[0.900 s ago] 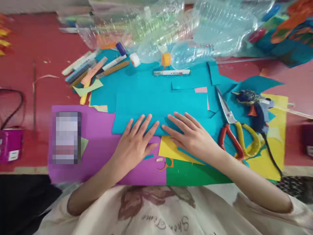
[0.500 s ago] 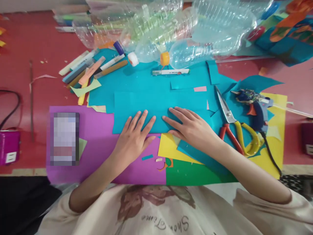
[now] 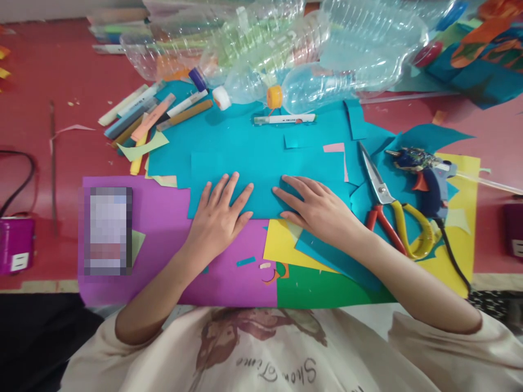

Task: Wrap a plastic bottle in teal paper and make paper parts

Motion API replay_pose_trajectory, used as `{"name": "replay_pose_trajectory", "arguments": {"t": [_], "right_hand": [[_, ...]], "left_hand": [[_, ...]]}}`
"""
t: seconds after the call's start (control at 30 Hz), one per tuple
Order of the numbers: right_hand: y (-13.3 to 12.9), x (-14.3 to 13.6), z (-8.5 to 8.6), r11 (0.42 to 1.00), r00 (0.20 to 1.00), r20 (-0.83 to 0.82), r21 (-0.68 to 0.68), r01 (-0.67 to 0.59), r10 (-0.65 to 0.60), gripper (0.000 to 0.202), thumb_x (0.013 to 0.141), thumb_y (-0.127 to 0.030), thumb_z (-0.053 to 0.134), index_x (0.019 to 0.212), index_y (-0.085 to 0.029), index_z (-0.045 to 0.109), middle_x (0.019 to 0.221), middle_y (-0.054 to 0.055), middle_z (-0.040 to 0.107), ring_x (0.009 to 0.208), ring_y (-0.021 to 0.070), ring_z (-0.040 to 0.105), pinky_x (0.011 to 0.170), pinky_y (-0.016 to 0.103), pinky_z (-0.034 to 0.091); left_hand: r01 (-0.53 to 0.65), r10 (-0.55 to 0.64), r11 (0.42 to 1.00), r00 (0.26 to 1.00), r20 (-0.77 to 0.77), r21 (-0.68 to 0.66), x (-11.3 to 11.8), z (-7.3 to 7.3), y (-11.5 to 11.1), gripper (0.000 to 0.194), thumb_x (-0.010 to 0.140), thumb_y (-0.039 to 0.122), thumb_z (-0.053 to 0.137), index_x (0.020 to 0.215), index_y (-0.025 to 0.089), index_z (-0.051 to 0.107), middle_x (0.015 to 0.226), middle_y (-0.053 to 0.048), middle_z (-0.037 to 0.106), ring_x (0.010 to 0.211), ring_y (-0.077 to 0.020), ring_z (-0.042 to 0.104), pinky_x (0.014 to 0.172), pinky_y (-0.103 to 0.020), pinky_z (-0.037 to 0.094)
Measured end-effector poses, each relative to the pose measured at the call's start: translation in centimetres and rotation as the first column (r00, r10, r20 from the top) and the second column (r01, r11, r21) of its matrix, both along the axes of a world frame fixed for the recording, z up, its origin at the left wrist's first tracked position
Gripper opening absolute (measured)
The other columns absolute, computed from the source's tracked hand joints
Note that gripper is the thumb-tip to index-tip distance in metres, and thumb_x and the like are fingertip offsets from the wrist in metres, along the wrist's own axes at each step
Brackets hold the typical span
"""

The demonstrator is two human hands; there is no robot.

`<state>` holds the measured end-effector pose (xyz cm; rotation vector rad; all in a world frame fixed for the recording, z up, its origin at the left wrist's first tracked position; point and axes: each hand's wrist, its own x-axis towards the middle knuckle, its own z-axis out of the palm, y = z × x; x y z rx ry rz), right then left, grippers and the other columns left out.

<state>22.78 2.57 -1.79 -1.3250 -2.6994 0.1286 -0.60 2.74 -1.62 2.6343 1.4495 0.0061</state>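
Note:
A rectangular piece of blue paper (image 3: 257, 185) lies flat in front of me, over a larger blue sheet (image 3: 241, 130). My left hand (image 3: 216, 218) rests on its near left part, fingers spread and palm down. On its near right part lies my right hand (image 3: 321, 204), also flat with the fingers apart. Neither hand grips anything. Under the near edge show a purple sheet (image 3: 159, 239), a yellow piece of paper (image 3: 300, 247) and a green sheet (image 3: 327, 286). A narrow pink paper strip (image 3: 334, 147) pokes out by the blue piece's far right corner.
Open scissors (image 3: 382, 190) and a glue gun (image 3: 435, 185) lie at the right. Several clear plastic bottles (image 3: 318, 87) lie across the back. Markers (image 3: 139, 111) are heaped at the back left. A phone (image 3: 108, 231) with a blurred screen lies on the purple sheet.
My left hand has slid slightly away from me and to the left. The blue piece has shifted a little away from me, and more of the pink strip shows at its right.

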Motion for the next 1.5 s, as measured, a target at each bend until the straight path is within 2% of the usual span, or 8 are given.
{"name": "replay_pose_trajectory", "arguments": {"t": [0.2, 0.53, 0.97, 1.3, 1.5], "right_hand": [[-0.4, 0.1, -0.2, 0.999, 0.999, -0.034, -0.046, 0.016, -0.017, 0.048, 0.096, -0.043, 0.039, 0.133, -0.018, 0.056, 0.14, 0.017, 0.053, 0.135, 0.0358, 0.041, 0.105, 0.055, 0.041], [-0.6, 0.0, -0.2, 1.0, 1.0, -0.025, -0.004, 0.013, -0.013, 0.047, 0.096, -0.043, 0.04, 0.131, -0.018, 0.058, 0.134, 0.017, 0.057, 0.13, 0.036, 0.047, 0.101, 0.052, 0.046], [-0.6, 0.1, -0.3, 0.999, 0.999, -0.025, -0.034, 0.022, -0.023, 0.045, 0.095, -0.041, 0.042, 0.132, -0.02, 0.056, 0.136, 0.016, 0.055, 0.132, 0.0349, 0.044, 0.102, 0.053, 0.044], [-0.7, 0.0, -0.3, 1.0, 1.0, -0.028, -0.009, 0.015, -0.015, 0.045, 0.095, -0.04, 0.043, 0.132, -0.018, 0.057, 0.135, 0.016, 0.056, 0.13, 0.0359, 0.046, 0.1, 0.053, 0.046], [-0.7, 0.0, -0.3, 1.0, 0.999, -0.031, 0.002, 0.023, -0.023, 0.044, 0.094, -0.039, 0.045, 0.131, -0.017, 0.057, 0.135, 0.017, 0.056, 0.131, 0.0352, 0.045, 0.101, 0.053, 0.045]], "left_hand": [[0.001, -0.001, 1.0, 1.0, 0.004, 0.016, 0.0, 0.0, -0.6, 0.05, 0.098, 0.037, 0.032, 0.144, 0.018, 0.04, 0.151, -0.019, 0.037, 0.139, -0.0368, 0.036, 0.109, -0.058, 0.033], [-0.011, 0.01, 0.999, 1.0, 0.023, 0.038, 0.0, -0.3, -1.1, 0.051, 0.097, 0.038, 0.034, 0.144, 0.018, 0.041, 0.149, -0.02, 0.039, 0.137, -0.0377, 0.038, 0.107, -0.062, 0.032], [-0.04, 0.041, 0.999, 0.998, 0.052, -0.017, 0.1, -0.3, -1.1, 0.051, 0.097, 0.038, 0.036, 0.145, 0.019, 0.039, 0.153, -0.018, 0.034, 0.141, -0.0356, 0.032, 0.112, -0.062, 0.026], [-0.019, 0.018, 1.0, 0.998, 0.058, 0.019, -0.1, -0.9, -1.1, 0.049, 0.099, 0.033, 0.03, 0.146, 0.018, 0.036, 0.154, -0.018, 0.03, 0.143, -0.0328, 0.029, 0.112, -0.061, 0.025], [-0.037, 0.037, 0.999, 0.999, 0.031, 0.005, 0.2, -0.9, -1.0, 0.053, 0.099, 0.036, 0.03, 0.148, 0.016, 0.031, 0.153, -0.018, 0.03, 0.143, -0.0333, 0.03, 0.111, -0.062, 0.025]]}}
